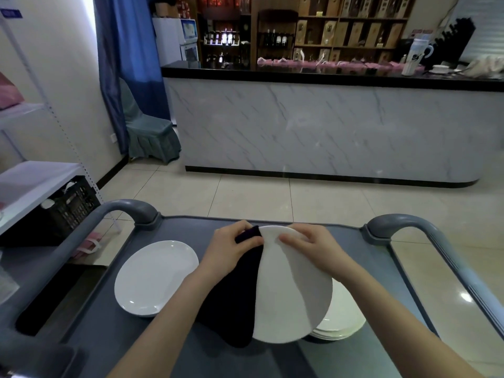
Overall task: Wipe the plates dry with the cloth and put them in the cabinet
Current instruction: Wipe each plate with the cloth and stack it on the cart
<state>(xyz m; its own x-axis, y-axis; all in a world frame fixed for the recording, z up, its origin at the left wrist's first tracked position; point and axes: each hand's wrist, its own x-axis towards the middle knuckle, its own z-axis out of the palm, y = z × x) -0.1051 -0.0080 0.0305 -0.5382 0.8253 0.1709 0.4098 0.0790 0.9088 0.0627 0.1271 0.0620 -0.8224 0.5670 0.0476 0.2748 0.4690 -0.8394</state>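
Dark cloth [231, 296] over tilted white plate [289, 290]

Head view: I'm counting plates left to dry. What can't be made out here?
- Stack, head view: the held plate covers most of it; count unclear.
- Held plate's left half: hidden under the cloth.
- Wet or dry: too fine to see.
- Cabinet: not identifiable in this view.

Single plate [156, 278] on cart [174, 347] left of held plate [293, 290], stack [342, 320] beneath
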